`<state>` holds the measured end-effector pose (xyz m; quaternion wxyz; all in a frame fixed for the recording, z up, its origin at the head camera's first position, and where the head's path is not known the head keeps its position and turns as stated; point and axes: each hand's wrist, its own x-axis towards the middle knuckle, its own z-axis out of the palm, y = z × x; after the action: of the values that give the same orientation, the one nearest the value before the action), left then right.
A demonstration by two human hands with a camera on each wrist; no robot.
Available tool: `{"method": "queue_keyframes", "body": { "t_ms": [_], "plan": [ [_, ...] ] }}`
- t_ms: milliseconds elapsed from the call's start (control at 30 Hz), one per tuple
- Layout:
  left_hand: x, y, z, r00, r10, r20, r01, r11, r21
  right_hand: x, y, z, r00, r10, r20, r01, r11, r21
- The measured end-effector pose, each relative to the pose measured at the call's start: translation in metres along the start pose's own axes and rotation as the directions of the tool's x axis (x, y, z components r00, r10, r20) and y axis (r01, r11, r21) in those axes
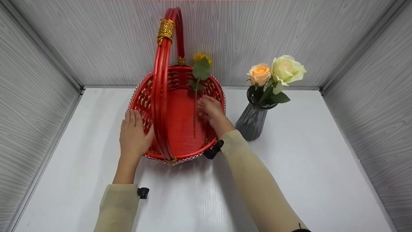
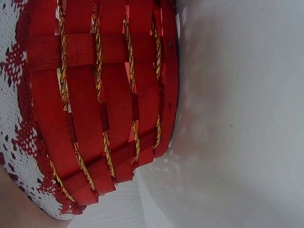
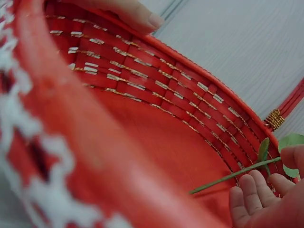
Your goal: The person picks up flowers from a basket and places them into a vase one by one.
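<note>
A red woven basket (image 1: pixel 180 157) with a tall handle wrapped in gold cord stands on the table. My left hand (image 1: pixel 135 135) rests on its left rim, fingers straight and thumb spread inward, partly behind the handle. In the right wrist view, a finger of the left hand (image 3: pixel 130 14) lies over the far rim. Inside the basket, a yellow flower (image 1: pixel 202 58) with green leaves leans upright against the back wall. My right hand (image 1: pixel 212 111) reaches over the right rim, just beside the stem (image 1: pixel 195 112), with its fingers loosely bent.
To the right of the basket stands a grey ribbed vase (image 1: pixel 252 124). It holds an orange rose (image 1: pixel 259 74) and a larger pale yellow-green rose (image 1: pixel 288 70). Wood-patterned panels (image 1: pixel 106 42) close off the white table (image 1: pixel 309 167) at the back and sides.
</note>
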<state>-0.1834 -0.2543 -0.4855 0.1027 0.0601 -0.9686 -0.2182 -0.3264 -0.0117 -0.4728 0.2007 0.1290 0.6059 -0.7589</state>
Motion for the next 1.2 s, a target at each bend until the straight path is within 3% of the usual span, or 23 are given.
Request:
{"method": "queue_keyframes", "body": {
  "t_ms": [300,533,700,833,1033,1200],
  "plan": [
    [0.001,-0.001,-0.002,1.0,-0.004,-0.017,0.004,1.0,-0.009,0.0,0.0,0.003,0.994,0.087,0.059,-0.086,0.996,-0.029],
    [0.001,-0.003,-0.003,1.0,-0.003,-0.005,0.003,1.0,0.014,0.004,-0.003,0.004,0.986,0.139,0.093,-0.144,0.989,0.042],
    [0.001,0.001,-0.003,1.0,-0.01,0.016,0.009,1.0,0.025,0.008,-0.009,0.002,0.983,0.173,0.062,-0.179,0.979,0.102],
    [0.002,0.004,-0.003,1.0,0.0,0.027,-0.001,1.0,0.031,0.008,-0.011,0.0,0.982,0.186,0.043,-0.19,0.976,0.105],
    [0.003,0.002,-0.004,1.0,-0.003,0.014,0.002,1.0,0.028,0.009,-0.01,0.003,0.975,0.194,0.106,-0.207,0.969,0.132],
    [0.002,0.0,-0.001,1.0,-0.007,0.004,0.007,1.0,0.025,0.01,-0.007,0.004,0.987,0.145,0.064,-0.153,0.978,0.145]
  ]
}}
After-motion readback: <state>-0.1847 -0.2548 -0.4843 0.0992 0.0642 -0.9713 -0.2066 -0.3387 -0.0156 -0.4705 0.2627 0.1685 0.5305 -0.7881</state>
